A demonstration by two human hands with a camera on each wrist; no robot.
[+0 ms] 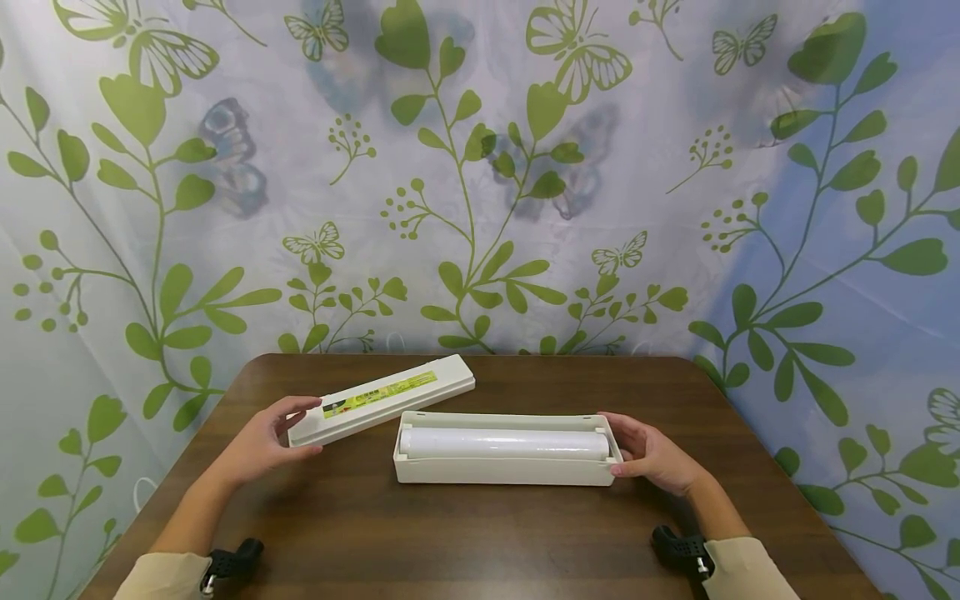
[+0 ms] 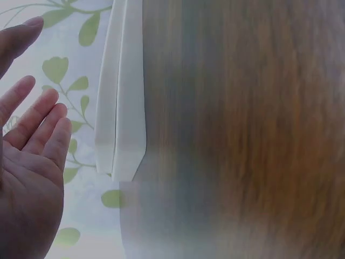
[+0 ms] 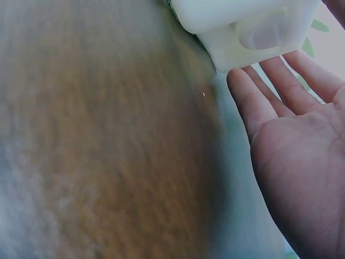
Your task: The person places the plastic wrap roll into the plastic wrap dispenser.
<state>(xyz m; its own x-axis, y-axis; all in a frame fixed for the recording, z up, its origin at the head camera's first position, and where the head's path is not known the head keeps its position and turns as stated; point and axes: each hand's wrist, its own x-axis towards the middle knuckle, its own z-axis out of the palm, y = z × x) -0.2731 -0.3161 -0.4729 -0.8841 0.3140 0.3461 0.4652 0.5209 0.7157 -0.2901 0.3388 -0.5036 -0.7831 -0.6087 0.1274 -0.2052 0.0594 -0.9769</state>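
A white plastic wrap dispenser box point(image 1: 504, 472) lies lengthwise on the table, its top off. Inside it is a roll of plastic wrap point(image 1: 504, 443). My right hand point(image 1: 658, 457) holds the box's right end, thumb at the front corner and fingers at the back one. In the right wrist view, the fingers point(image 3: 250, 97) meet the end of the box point(image 3: 232, 51). The white lid point(image 1: 381, 398), with a yellow-green label, lies slanted behind and left of the box. My left hand point(image 1: 258, 442) is spread around the lid's left end. In the left wrist view, its fingers look loose and apart from the lid point(image 2: 129, 97).
The brown wooden table point(image 1: 480, 533) has its far edge close to a hanging cloth point(image 1: 480, 208) printed with leaves and butterflies. A black band point(image 1: 234, 560) is on the left wrist, and another black band point(image 1: 678, 546) is on the right.
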